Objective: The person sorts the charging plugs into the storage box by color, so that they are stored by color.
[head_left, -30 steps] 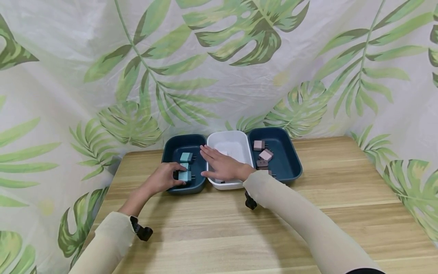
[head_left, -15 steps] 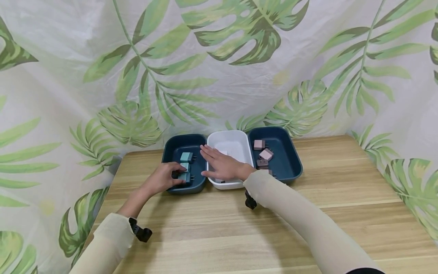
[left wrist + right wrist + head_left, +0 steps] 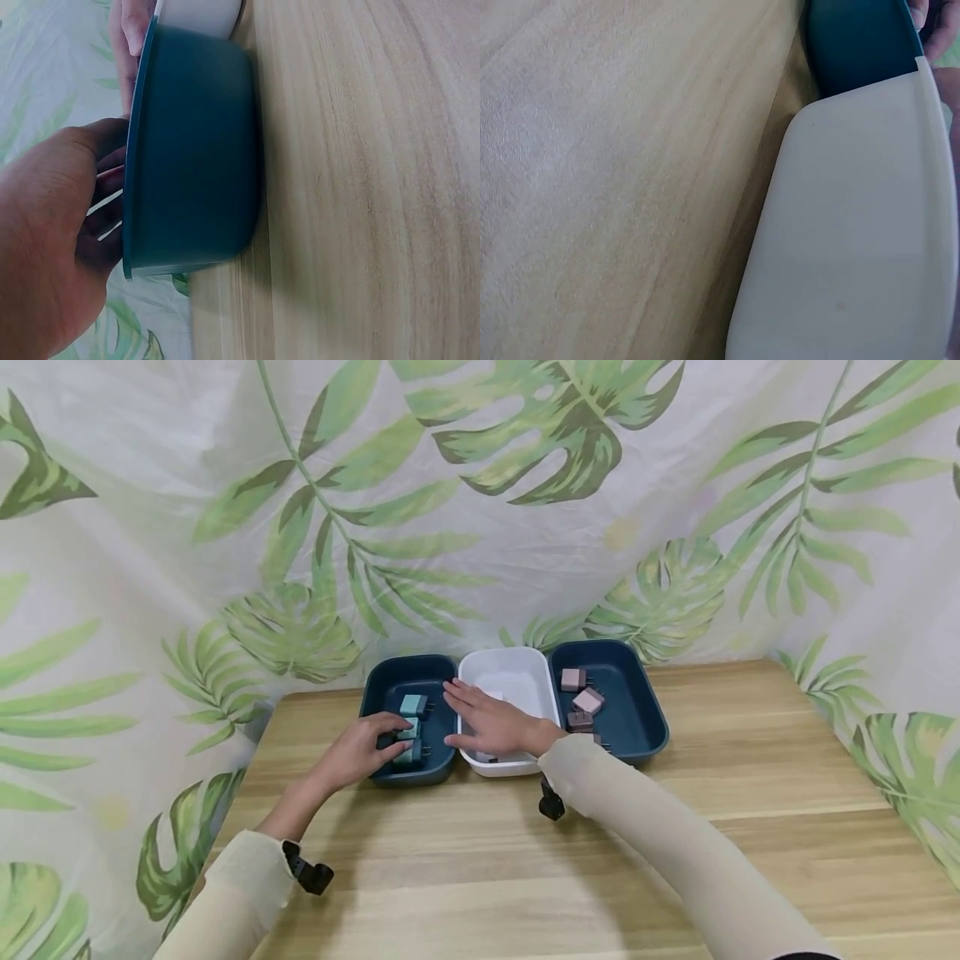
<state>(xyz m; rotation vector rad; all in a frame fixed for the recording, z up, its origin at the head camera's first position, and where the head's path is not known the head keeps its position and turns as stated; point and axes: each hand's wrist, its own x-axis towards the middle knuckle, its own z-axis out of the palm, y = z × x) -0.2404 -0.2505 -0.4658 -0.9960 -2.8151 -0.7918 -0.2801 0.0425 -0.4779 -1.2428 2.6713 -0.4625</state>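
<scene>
In the head view my left hand [image 3: 360,752] reaches over the rim of the left dark blue tray [image 3: 378,672]. Its index fingertip and thumb are at the middle teal charger plug [image 3: 410,727], pinching it. A nearer teal charger [image 3: 411,756] lies just under the thumb and a farther one [image 3: 413,705] lies apart. The left wrist view hides the fingertips behind the tray wall [image 3: 191,150]. Flat and fingers straight, my right hand [image 3: 498,724] is over the white tray [image 3: 517,664], covering most of the pale chargers [image 3: 486,757] inside.
A second dark blue tray [image 3: 630,693] stands right of the white one, with several pink and brown chargers [image 3: 588,701] along its left side. All three trays sit side by side at the back of the wooden table [image 3: 465,868], before a leaf-print cloth [image 3: 525,560].
The nearest teal charger has tipped and settled lower in the left tray. My left thumb has shifted up from its near side toward the middle charger. The right hand stays put.
</scene>
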